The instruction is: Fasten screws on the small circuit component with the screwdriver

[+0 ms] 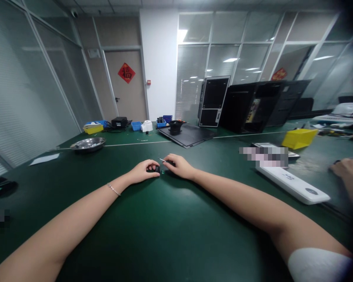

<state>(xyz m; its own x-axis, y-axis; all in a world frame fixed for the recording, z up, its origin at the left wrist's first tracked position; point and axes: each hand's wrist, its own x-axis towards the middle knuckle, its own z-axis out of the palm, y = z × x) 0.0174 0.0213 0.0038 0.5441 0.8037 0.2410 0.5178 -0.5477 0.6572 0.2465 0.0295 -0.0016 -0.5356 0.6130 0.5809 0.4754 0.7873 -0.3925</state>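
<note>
A thin silver chain bracelet [114, 189] loops the left wrist [119, 185] around eight o'clock, and a plain white short sleeve [319, 265] wraps the right upper arm [300, 239] near four o'clock.

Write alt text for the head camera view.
A person's left hand holds a small black part over a green workbench while the right hand pinches a slim metal tool beside it. Farther off are a steel bowl, a yellow bin and another person's hand.

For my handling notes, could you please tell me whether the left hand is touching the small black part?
Touching: the head view shows the left hand with its fingers lying against the small black part.
</note>
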